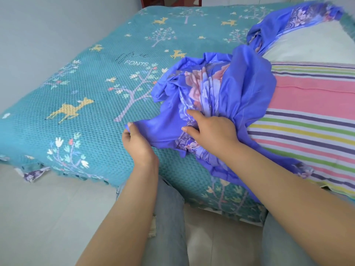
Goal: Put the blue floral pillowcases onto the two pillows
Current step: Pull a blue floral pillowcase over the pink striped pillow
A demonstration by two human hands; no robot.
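Note:
A crumpled blue floral pillowcase (207,89) lies bunched on the bed, partly over the near end of a striped pillow (311,116). My left hand (137,139) pinches its left corner between thumb and fingers. My right hand (211,129) grips a gathered fold in the middle of the cloth. A second blue floral pillowcase (299,22) drapes along the edge of a white pillow (315,43) at the far right. How far either case covers its pillow is hidden by folds.
A teal bedspread (92,89) with deer and trees covers the bed, which fills most of the view. The bed's near edge (107,181) runs just in front of my legs. Pale floor tiles (48,217) lie at the lower left.

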